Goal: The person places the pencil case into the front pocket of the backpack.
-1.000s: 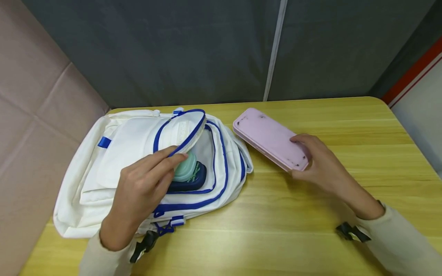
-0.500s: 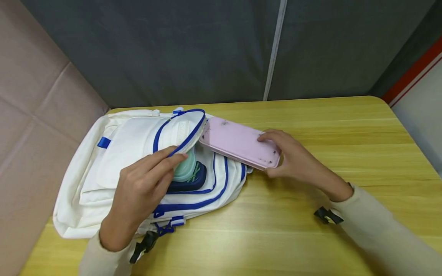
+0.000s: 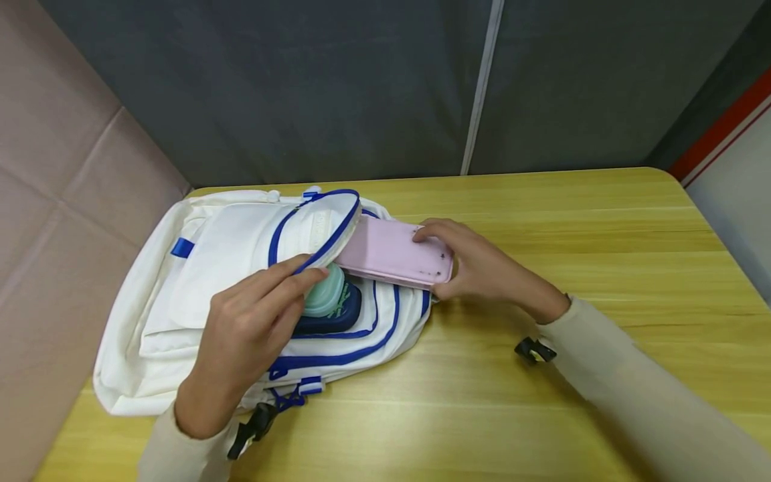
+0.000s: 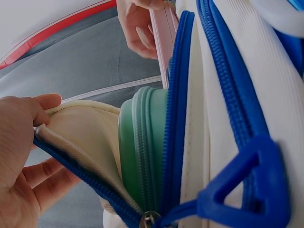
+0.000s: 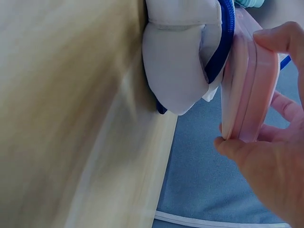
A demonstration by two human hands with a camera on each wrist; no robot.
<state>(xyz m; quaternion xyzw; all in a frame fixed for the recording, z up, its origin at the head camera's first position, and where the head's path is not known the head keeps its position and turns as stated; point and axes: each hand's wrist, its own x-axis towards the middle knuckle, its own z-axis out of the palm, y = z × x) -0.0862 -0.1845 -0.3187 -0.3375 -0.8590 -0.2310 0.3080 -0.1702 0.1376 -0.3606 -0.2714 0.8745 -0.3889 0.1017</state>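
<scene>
A white backpack (image 3: 223,268) with blue trim lies on the table, its front pocket unzipped. My left hand (image 3: 247,328) pinches the edge of the pocket flap (image 3: 319,231) and holds it raised. My right hand (image 3: 476,261) grips the right end of a pink oblong case (image 3: 391,251) with dark specks, thumb on one side and fingers on the other. The case's left end is under the flap, hidden from the head view. In the pocket sit a round light-green item (image 3: 325,294) and a dark blue item (image 3: 346,314) with green markings. The left wrist view shows a green zipped side (image 4: 149,147).
The wooden table (image 3: 542,415) stretches to the right and front of the backpack. A dark grey fabric partition (image 3: 301,100) stands along the back edge, and a pinkish padded wall (image 3: 60,201) is at the left. A blue zip pull (image 4: 256,190) hangs near the pocket opening.
My right hand has moved left with the pink case, from beside the backpack over its open pocket until one end went under the flap. The left hand has kept holding the flap.
</scene>
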